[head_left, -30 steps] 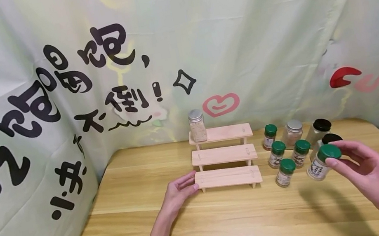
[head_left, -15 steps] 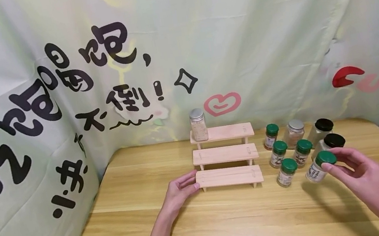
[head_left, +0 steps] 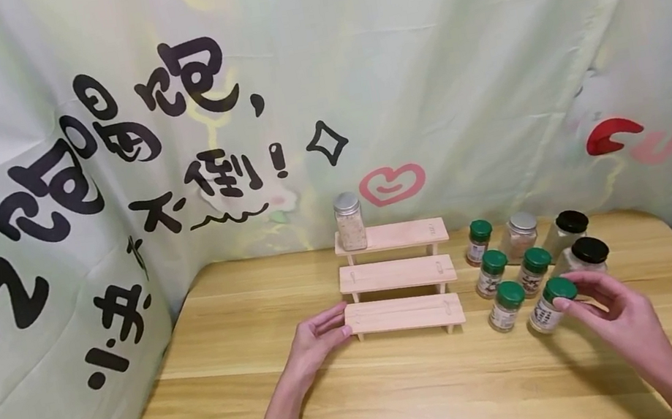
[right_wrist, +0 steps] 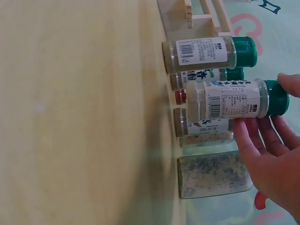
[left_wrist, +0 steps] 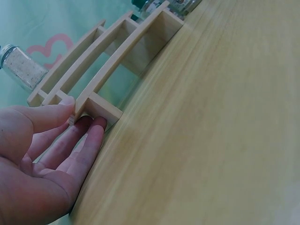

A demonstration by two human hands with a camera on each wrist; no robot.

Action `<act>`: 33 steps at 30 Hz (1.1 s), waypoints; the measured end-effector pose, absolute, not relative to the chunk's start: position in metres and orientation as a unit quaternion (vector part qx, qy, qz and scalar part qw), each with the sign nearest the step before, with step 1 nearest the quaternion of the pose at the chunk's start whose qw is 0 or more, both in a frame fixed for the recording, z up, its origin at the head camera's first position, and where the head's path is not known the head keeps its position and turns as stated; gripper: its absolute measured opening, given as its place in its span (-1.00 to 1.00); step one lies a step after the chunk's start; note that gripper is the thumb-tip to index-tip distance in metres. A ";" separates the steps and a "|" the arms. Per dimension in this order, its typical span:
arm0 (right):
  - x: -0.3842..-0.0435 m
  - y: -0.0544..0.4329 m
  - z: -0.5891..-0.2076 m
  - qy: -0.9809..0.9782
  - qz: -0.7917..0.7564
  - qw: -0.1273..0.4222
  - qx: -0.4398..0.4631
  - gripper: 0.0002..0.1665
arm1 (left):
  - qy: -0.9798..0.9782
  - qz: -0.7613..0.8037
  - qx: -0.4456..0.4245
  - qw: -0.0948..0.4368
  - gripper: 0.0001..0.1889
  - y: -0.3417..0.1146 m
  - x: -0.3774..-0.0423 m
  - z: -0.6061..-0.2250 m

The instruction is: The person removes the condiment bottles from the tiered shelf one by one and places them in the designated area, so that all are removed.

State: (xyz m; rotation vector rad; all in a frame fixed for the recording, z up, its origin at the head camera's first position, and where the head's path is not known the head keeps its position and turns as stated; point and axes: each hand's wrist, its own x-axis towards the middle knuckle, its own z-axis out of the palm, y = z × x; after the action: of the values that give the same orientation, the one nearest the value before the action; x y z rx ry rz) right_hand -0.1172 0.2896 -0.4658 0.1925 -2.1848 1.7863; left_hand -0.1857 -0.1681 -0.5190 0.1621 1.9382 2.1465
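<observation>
My right hand (head_left: 620, 314) holds a spice jar (head_left: 545, 314) by its green cap, thumb on one side and fingers on the other. In the right wrist view, the labelled jar (right_wrist: 229, 99) hangs slightly clear of the tabletop. My left hand (head_left: 315, 346) grips the left end of a three-tier wooden rack (head_left: 404, 314) at its lowest step. The left wrist view shows the thumb (left_wrist: 56, 115) against the board's end and the fingers curled below, by the leg. A silver-lidded jar (head_left: 350, 225) of pale grains stands at the left of the top step.
Right of the rack stand several other green-capped jars (head_left: 507, 307), a silver-lidded jar (head_left: 519, 238) and two black-lidded jars (head_left: 589, 252). A printed cloth (head_left: 475, 82) hangs behind the wooden table (head_left: 407, 398).
My right hand has carried the green-capped jar leftward and a little lower, close to the other green-capped jars. My left hand keeps its place at the rack.
</observation>
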 end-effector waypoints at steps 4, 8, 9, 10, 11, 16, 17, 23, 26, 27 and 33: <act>-0.118 0.291 -0.469 -0.780 0.605 0.146 0.069 -0.54 | 0.664 0.736 0.053 0.123 -0.41 -0.168 -0.186 -0.520; -0.118 0.291 -0.471 -0.806 0.571 0.143 0.065 -0.55 | 0.663 0.736 0.054 0.124 -0.41 -0.168 -0.186 -0.520; -0.118 0.292 -0.471 -0.811 0.564 0.142 0.063 -0.55 | 0.663 0.736 0.054 0.125 -0.41 -0.168 -0.186 -0.520; -0.118 0.292 -0.471 -0.815 0.559 0.141 0.062 -0.55 | 0.663 0.736 0.055 0.125 -0.40 -0.168 -0.186 -0.520; -0.118 0.292 -0.472 -0.820 0.552 0.140 0.060 -0.55 | 0.662 0.737 0.057 0.124 -0.40 -0.168 -0.186 -0.521; -0.119 0.294 -0.473 -0.828 0.542 0.133 0.055 -0.55 | 0.661 0.738 0.057 0.124 -0.40 -0.168 -0.186 -0.520; -0.119 0.294 -0.474 -0.828 0.543 0.133 0.054 -0.55 | 0.661 0.738 0.057 0.125 -0.40 -0.168 -0.186 -0.520; -0.119 0.294 -0.474 -0.830 0.540 0.130 0.057 -0.54 | 0.657 0.741 0.053 0.128 -0.40 -0.168 -0.186 -0.519; -0.120 0.294 -0.473 -0.831 0.539 0.126 0.056 -0.53 | 0.656 0.742 0.054 0.126 -0.41 -0.168 -0.186 -0.519; -0.120 0.295 -0.473 -0.831 0.539 0.124 0.056 -0.53 | 0.656 0.743 0.053 0.125 -0.41 -0.168 -0.186 -0.518; -0.119 0.297 -0.469 -0.827 0.545 0.125 0.063 -0.49 | 0.659 0.740 0.051 0.125 -0.41 -0.167 -0.186 -0.518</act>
State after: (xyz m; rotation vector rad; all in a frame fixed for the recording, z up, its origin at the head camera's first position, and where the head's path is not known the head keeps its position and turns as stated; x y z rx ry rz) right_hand -0.1192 0.2968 -0.4692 0.1838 -2.4091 1.5879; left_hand -0.1858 -0.1673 -0.5181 0.1497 1.9201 2.1570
